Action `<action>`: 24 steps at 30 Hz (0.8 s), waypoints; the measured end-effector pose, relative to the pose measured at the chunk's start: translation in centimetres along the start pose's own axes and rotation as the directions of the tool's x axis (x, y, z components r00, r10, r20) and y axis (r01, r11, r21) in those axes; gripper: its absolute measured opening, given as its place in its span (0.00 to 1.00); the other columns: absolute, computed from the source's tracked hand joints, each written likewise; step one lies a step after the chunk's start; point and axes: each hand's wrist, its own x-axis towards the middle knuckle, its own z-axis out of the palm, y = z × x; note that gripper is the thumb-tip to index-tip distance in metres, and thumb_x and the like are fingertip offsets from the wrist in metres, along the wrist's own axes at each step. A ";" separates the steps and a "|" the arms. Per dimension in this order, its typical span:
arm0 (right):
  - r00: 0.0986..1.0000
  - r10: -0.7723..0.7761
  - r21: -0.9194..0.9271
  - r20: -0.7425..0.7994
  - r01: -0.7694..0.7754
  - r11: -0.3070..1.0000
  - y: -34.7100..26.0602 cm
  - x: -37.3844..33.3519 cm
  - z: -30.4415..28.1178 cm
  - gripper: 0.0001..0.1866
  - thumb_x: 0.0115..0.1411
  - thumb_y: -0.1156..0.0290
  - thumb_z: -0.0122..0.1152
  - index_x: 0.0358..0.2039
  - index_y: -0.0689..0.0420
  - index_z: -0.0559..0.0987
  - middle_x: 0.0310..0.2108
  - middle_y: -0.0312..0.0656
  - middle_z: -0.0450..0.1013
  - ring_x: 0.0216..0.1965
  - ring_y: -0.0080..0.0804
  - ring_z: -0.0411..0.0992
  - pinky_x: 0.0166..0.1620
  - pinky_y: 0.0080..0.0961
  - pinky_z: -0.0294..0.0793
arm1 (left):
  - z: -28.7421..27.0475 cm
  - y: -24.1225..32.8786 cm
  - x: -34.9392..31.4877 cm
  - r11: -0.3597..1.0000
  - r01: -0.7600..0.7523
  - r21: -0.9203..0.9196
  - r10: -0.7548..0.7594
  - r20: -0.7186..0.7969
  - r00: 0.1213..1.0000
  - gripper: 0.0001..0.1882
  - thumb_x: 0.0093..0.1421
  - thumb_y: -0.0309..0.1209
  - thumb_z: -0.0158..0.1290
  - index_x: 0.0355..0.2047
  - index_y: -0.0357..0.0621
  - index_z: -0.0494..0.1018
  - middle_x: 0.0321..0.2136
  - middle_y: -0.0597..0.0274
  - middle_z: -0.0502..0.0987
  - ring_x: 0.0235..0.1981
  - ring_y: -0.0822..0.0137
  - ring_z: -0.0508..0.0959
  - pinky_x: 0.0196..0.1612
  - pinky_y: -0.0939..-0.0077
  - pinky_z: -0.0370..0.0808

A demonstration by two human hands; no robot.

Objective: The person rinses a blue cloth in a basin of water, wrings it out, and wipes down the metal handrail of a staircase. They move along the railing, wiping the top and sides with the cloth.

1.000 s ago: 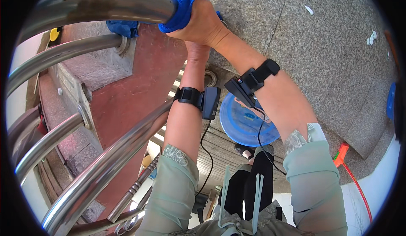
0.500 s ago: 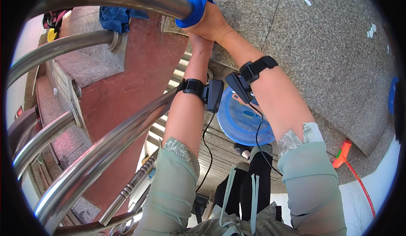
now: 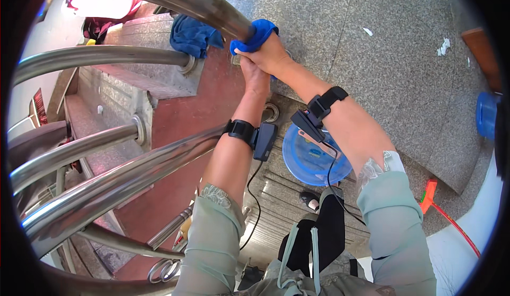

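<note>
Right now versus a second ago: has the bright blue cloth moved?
Yes. The bright blue cloth has slid along the upper steel rail, toward that rail's far end.

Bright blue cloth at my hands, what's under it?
The blue cloth wraps the thick metal rail, which runs into it from the upper left. The rail's surface beneath is covered and can't be seen; the right hand also hides part of the cloth.

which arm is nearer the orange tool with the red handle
Right. In view, the right arm passes just left of the orange tool; the left arm is much farther left.
</note>
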 end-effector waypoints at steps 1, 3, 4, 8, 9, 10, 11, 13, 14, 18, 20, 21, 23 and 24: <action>0.997 -0.077 0.010 -0.008 0.077 0.997 -1.5 0.2 -0.3 0.23 0.42 0.60 0.79 0.31 0.61 0.76 0.29 0.47 0.77 0.31 0.42 0.74 0.40 0.34 0.75 | 0.5 0.8 0.1 1.000 -0.002 -0.028 0.001 -0.028 1.000 0.18 0.71 0.40 0.43 0.55 0.43 0.66 0.50 0.64 0.72 0.49 0.67 0.74 0.53 0.66 0.73; 0.989 -0.145 0.001 -0.023 0.146 0.989 -4.6 0.5 -0.8 0.24 0.43 0.60 0.79 0.32 0.61 0.76 0.29 0.47 0.76 0.31 0.42 0.74 0.40 0.34 0.74 | 1.2 3.1 0.4 0.994 -0.019 -0.106 0.023 0.039 0.999 0.19 0.72 0.41 0.42 0.54 0.42 0.66 0.49 0.62 0.73 0.49 0.66 0.75 0.53 0.65 0.73; 0.990 -0.135 -0.006 -0.044 0.134 0.991 -6.3 0.7 -0.8 0.24 0.44 0.59 0.78 0.33 0.61 0.76 0.32 0.49 0.76 0.35 0.46 0.74 0.42 0.36 0.74 | 1.6 4.4 0.6 0.977 0.083 -0.194 -0.069 0.081 0.994 0.19 0.72 0.42 0.40 0.54 0.42 0.67 0.49 0.61 0.73 0.48 0.65 0.75 0.53 0.64 0.74; 0.987 -0.162 -0.033 -0.007 0.162 0.986 -12.9 1.9 -1.7 0.25 0.48 0.57 0.74 0.39 0.59 0.75 0.44 0.54 0.73 0.46 0.56 0.71 0.49 0.43 0.72 | 4.9 10.1 -0.4 0.925 0.133 -0.356 -0.052 0.229 0.972 0.23 0.71 0.47 0.40 0.53 0.42 0.67 0.48 0.58 0.73 0.47 0.63 0.76 0.51 0.63 0.74; 0.974 -0.225 -0.103 -0.023 0.221 0.970 -14.6 2.0 -1.9 0.26 0.48 0.57 0.74 0.40 0.59 0.75 0.43 0.55 0.72 0.45 0.56 0.71 0.49 0.43 0.72 | 5.8 11.8 -0.9 0.948 0.094 -0.304 -0.031 0.205 0.978 0.24 0.70 0.50 0.40 0.53 0.42 0.67 0.47 0.58 0.74 0.47 0.62 0.76 0.51 0.64 0.74; 0.977 -0.212 -0.208 -0.031 0.201 0.957 -16.4 2.2 -2.1 0.26 0.48 0.57 0.74 0.42 0.59 0.75 0.43 0.55 0.72 0.45 0.57 0.71 0.49 0.44 0.72 | 7.0 13.4 -1.4 0.956 0.045 -0.289 0.005 0.173 0.985 0.24 0.70 0.50 0.40 0.53 0.42 0.67 0.47 0.58 0.74 0.47 0.62 0.76 0.51 0.64 0.74; 0.968 -0.250 -0.219 -0.010 0.242 0.945 -18.0 2.6 -2.5 0.27 0.48 0.57 0.74 0.43 0.58 0.75 0.43 0.56 0.72 0.46 0.58 0.70 0.50 0.45 0.71 | 8.2 15.0 -1.9 0.976 -0.016 -0.215 0.040 0.105 0.994 0.25 0.70 0.50 0.40 0.54 0.43 0.67 0.47 0.58 0.73 0.47 0.63 0.76 0.52 0.64 0.73; 0.942 -0.335 -0.144 -0.006 0.330 0.933 -21.1 3.0 -3.1 0.26 0.47 0.60 0.73 0.45 0.54 0.75 0.46 0.55 0.70 0.48 0.58 0.68 0.50 0.47 0.70 | 10.5 18.0 -3.2 0.994 -0.082 -0.071 0.087 0.071 0.994 0.24 0.71 0.51 0.40 0.54 0.46 0.67 0.48 0.59 0.73 0.49 0.64 0.75 0.52 0.66 0.73; 0.962 -0.273 -0.137 0.008 0.271 0.953 -22.5 3.2 -3.4 0.27 0.45 0.62 0.72 0.47 0.50 0.75 0.49 0.55 0.67 0.51 0.59 0.66 0.50 0.50 0.70 | 11.7 19.6 -3.5 0.992 -0.114 -0.051 0.116 0.035 0.993 0.24 0.71 0.51 0.40 0.54 0.46 0.67 0.48 0.59 0.73 0.49 0.64 0.75 0.52 0.66 0.73; 0.936 -0.353 -0.133 0.003 0.350 0.927 -28.5 4.3 -3.7 0.25 0.46 0.64 0.71 0.45 0.51 0.75 0.46 0.55 0.69 0.49 0.59 0.67 0.48 0.50 0.71 | 14.9 25.5 -4.5 0.945 -0.295 0.143 0.280 0.114 0.953 0.19 0.68 0.41 0.46 0.55 0.46 0.64 0.48 0.62 0.71 0.48 0.69 0.72 0.51 0.71 0.72; 0.923 -0.381 -0.185 -0.058 0.365 0.913 -31.3 4.9 -4.2 0.23 0.49 0.59 0.74 0.40 0.58 0.76 0.37 0.55 0.74 0.40 0.59 0.73 0.44 0.42 0.74 | 15.9 27.7 -4.7 0.934 -0.325 0.149 0.311 0.112 0.944 0.19 0.66 0.30 0.53 0.54 0.45 0.62 0.47 0.64 0.70 0.47 0.73 0.70 0.50 0.77 0.71; 0.886 -0.461 -0.220 -0.055 0.439 0.871 -32.8 5.4 -4.5 0.19 0.50 0.61 0.73 0.37 0.59 0.78 0.37 0.55 0.75 0.40 0.59 0.73 0.42 0.43 0.74 | 16.4 28.7 -4.7 0.973 -0.224 -0.059 0.230 0.159 0.960 0.18 0.67 0.30 0.52 0.54 0.45 0.62 0.47 0.64 0.70 0.47 0.72 0.70 0.50 0.77 0.70; 0.850 -0.527 -0.177 -0.028 0.514 0.839 -35.9 6.2 -4.9 0.19 0.49 0.62 0.74 0.36 0.59 0.78 0.38 0.55 0.75 0.40 0.58 0.74 0.42 0.43 0.74 | 17.6 30.7 -3.9 0.961 -0.215 -0.172 0.251 0.225 0.941 0.19 0.68 0.30 0.50 0.57 0.45 0.60 0.48 0.65 0.69 0.49 0.72 0.69 0.52 0.77 0.69; 0.874 -0.487 -0.194 0.001 0.478 0.857 -37.6 6.7 -5.1 0.19 0.49 0.62 0.74 0.36 0.60 0.79 0.39 0.55 0.76 0.41 0.58 0.74 0.41 0.43 0.74 | 18.1 31.6 -3.5 0.952 -0.204 -0.227 0.261 0.258 0.930 0.20 0.68 0.29 0.49 0.58 0.45 0.58 0.48 0.65 0.69 0.49 0.72 0.69 0.53 0.77 0.69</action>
